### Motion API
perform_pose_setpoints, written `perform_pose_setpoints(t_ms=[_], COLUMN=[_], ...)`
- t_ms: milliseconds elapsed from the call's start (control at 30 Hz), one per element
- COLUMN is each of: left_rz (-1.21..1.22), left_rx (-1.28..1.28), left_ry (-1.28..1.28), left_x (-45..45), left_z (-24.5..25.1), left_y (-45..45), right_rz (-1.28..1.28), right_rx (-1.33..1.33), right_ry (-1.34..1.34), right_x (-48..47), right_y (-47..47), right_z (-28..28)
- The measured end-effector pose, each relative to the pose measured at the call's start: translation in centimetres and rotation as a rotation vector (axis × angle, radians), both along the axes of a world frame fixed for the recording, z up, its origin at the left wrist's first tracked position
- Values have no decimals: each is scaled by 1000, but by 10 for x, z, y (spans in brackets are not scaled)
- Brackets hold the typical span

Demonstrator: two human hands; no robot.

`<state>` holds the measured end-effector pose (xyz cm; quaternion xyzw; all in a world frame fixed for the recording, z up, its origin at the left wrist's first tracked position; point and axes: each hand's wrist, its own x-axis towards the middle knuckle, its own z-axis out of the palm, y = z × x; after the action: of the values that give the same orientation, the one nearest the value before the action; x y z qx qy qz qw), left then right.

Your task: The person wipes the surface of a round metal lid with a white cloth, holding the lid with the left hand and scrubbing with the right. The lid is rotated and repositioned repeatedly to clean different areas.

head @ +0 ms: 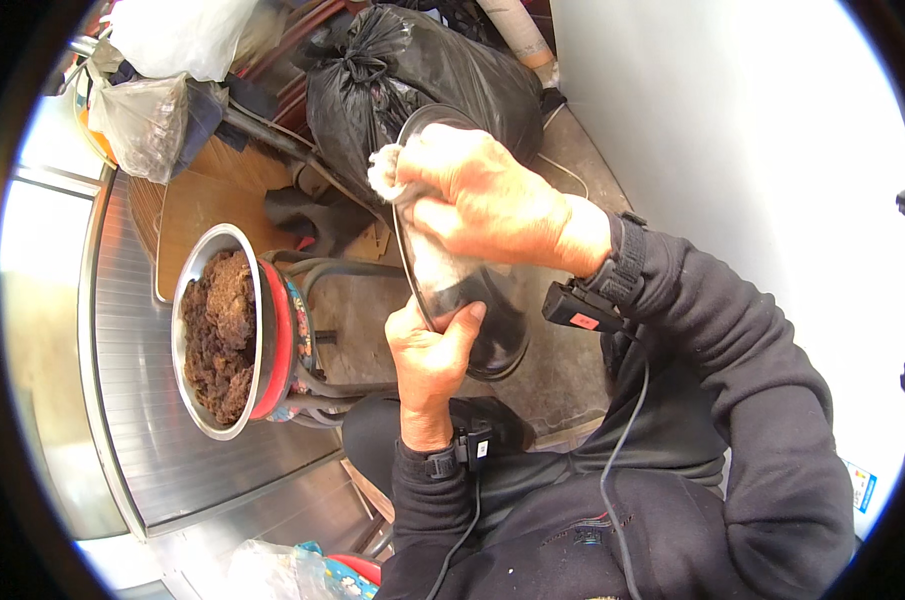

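My left hand (431,352) grips the near rim of a tilted round basin or lid (471,300) with a dark, shiny surface, its thumb over the edge. Near the far rim, my right hand (482,199) is closed on a whitish cloth (386,172), which bunches out past the rim. Part of the cloth lies under the right fingers, so its full extent is hidden. To the left, a metal bowl (253,390) holds dark brown, clumpy material (223,337) and rests on a stool with a red, flower-patterned seat (278,345).
A tied black plastic bag (467,67) fills the far side. Light plastic bags (148,112) hang at the upper left above a wooden board (204,217). A white panel (692,127) stands at the right. Cables run from both wrist straps.
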<state>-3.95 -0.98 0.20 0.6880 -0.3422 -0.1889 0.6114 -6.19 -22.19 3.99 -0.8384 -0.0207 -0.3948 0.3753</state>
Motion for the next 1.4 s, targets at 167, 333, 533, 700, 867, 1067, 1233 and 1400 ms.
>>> perform_pose_setpoints(t_ms=[167, 333, 533, 700, 867, 1067, 1233, 1400], left_rz=[-31, -46, -12, -56, -60, 57, 104, 37], left_rx=[84, 94, 36, 60, 55, -19, -103, -110], left_ry=[-112, -130, -91, -42, -163, 52, 158, 108], left_x=[-7, -10, -1, 3, -7, -3, -1, 1], left_z=[1, 2, 0, 4, 4, 8, 6, 9], left_y=[-1, -2, 2, 11, 11, 13, 14, 16], right_rz=[-141, -286, -18, -61, -324, -82, -12, -114], right_rx=[261, 352, 11, -12, 281, 843, 885, 748], right_ry=[154, 368, -80, -52, 108, -33, -40, 70], right_x=[17, 32, 10, 2, 24, 10, 12, 11], right_y=[-41, -67, -16, 0, -81, -129, -133, -118], right_z=[3, -1, 4, 3, -12, -32, -35, -22])
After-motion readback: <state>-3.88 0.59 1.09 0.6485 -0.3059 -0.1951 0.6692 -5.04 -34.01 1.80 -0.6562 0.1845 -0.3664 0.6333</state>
